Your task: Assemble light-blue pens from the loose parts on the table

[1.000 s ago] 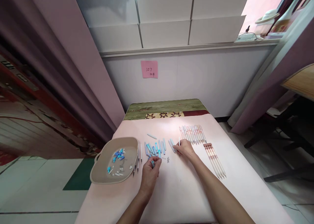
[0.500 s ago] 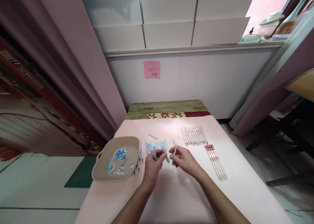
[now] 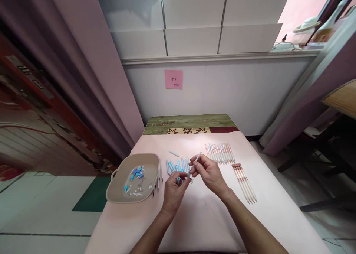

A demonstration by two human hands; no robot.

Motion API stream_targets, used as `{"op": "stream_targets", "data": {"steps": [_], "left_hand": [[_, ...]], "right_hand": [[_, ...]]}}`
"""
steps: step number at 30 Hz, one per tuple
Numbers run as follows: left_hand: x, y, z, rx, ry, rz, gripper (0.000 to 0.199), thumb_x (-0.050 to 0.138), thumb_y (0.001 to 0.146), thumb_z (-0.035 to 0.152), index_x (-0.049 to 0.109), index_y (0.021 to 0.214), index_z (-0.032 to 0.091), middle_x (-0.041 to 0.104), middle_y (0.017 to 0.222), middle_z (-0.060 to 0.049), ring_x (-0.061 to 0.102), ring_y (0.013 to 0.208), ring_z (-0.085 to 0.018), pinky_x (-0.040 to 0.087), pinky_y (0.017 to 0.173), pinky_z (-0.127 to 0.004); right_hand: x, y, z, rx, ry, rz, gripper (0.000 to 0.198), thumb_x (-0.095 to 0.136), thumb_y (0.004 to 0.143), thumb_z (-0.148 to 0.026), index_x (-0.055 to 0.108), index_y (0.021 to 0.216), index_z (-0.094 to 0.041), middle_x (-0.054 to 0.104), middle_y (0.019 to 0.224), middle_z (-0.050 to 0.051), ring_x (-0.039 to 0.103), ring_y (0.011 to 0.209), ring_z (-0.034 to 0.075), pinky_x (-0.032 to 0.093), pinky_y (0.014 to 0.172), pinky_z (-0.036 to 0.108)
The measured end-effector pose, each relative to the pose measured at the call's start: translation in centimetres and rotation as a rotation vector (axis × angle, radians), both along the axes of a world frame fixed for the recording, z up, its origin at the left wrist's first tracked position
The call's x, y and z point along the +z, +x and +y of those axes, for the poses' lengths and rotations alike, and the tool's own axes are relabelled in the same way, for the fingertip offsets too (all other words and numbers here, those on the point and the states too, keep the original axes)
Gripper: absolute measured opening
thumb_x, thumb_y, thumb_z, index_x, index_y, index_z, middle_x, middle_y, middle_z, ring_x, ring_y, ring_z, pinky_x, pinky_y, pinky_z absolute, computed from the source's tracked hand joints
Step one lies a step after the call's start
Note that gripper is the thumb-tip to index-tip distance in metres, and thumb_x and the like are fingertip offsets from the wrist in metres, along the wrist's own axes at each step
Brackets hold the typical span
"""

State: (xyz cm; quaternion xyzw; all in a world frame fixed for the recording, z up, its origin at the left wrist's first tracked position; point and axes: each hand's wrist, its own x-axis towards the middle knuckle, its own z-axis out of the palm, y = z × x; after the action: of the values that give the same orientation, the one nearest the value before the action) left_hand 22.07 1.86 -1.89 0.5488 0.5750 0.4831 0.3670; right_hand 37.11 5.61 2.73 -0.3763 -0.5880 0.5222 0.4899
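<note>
My left hand (image 3: pixel 174 190) is closed around a blue pen barrel (image 3: pixel 178 180), its round open end facing me. A pale tip piece shows at its thumb and fingertips. My right hand (image 3: pixel 207 172) pinches a slim white pen refill (image 3: pixel 198 156), tilted with its lower end close to the left fingertips. Whether the refill enters a barrel there cannot be made out. Just beyond the hands lie several blue and pale pen barrels (image 3: pixel 172 167), partly hidden by my fingers. One light blue piece (image 3: pixel 174 153) lies apart behind them.
At left stands a beige basket (image 3: pixel 114 192) with small blue and white pen parts (image 3: pixel 137 172). Several refills (image 3: pixel 158 178) lie against its right side. On the right are a row of clear pens (image 3: pixel 219 153) and several pens with brown ends (image 3: pixel 244 183).
My right hand has raised the refill and turned it to a slant, bringing it nearer my left hand. The left hand has shifted slightly, still holding the barrel.
</note>
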Motion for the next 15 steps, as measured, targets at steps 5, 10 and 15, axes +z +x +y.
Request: {"op": "stream_targets", "data": {"steps": [5, 10, 15], "left_hand": [[0.21, -0.09, -0.02, 0.000, 0.016, 0.047, 0.012, 0.066, 0.076, 0.032, 0.067, 0.079, 0.020, 0.059, 0.078, 0.000, 0.050, 0.061, -0.011, 0.042, 0.059, -0.024], [0.12, -0.14, -0.13, -0.013, 0.013, 0.052, 0.012, 0.066, 0.076, 0.031, 0.067, 0.080, 0.020, 0.057, 0.077, 0.000, 0.052, 0.066, -0.013, 0.042, 0.061, -0.025], [0.25, -0.02, -0.16, -0.027, -0.011, 0.049, 0.013, 0.065, 0.076, 0.032, 0.066, 0.078, 0.020, 0.055, 0.074, 0.000, 0.052, 0.066, -0.014, 0.042, 0.061, -0.025]], "right_hand": [[0.16, 0.10, -0.12, 0.002, -0.012, -0.081, 0.025, 0.056, 0.089, -0.042, 0.063, 0.095, -0.019, 0.068, 0.078, 0.002, 0.063, 0.053, 0.011, 0.052, 0.049, 0.022], [-0.15, 0.43, -0.18, -0.010, 0.005, -0.228, 0.023, 0.062, 0.084, -0.040, 0.071, 0.091, -0.020, 0.069, 0.080, 0.002, 0.059, 0.047, 0.009, 0.046, 0.043, 0.020], [-0.64, 0.78, -0.11, -0.011, 0.001, -0.218, 0.022, 0.061, 0.084, -0.038, 0.074, 0.089, -0.021, 0.071, 0.090, 0.004, 0.058, 0.047, 0.009, 0.046, 0.047, 0.022]]}}
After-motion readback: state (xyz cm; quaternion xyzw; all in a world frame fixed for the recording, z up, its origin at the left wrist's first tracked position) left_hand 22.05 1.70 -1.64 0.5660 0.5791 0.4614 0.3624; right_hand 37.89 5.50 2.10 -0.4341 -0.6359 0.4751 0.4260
